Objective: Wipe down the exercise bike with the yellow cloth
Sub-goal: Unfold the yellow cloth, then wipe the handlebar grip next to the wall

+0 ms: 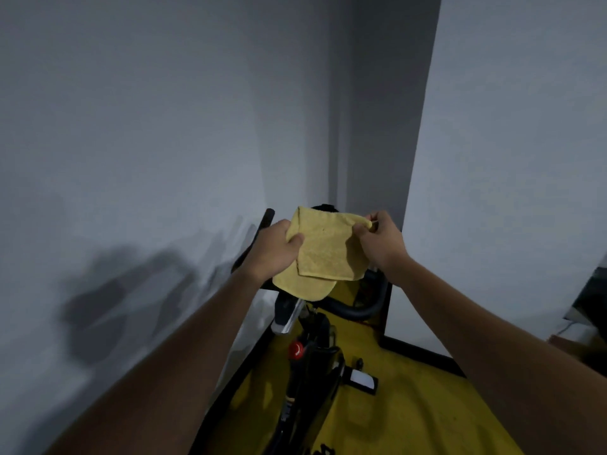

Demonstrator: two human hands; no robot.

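Note:
A folded yellow cloth [323, 249] hangs in the air above the handlebars of a black exercise bike [310, 366]. My left hand [279, 249] grips the cloth's left edge with the thumb on top. My right hand [377, 239] pinches its upper right corner. A lower flap of the cloth droops toward the bike's stem. The bike's curved black handlebar [364, 307] shows below right of the cloth, and a red knob [297, 350] sits on the frame beneath. Part of the handlebar is hidden behind the cloth and hands.
A white wall [131, 159] runs close along the bike's left side, and another white wall panel [509, 159] stands at right. The floor [410, 405] under the bike is yellow with black skirting along the walls. Dark objects sit at the far right edge.

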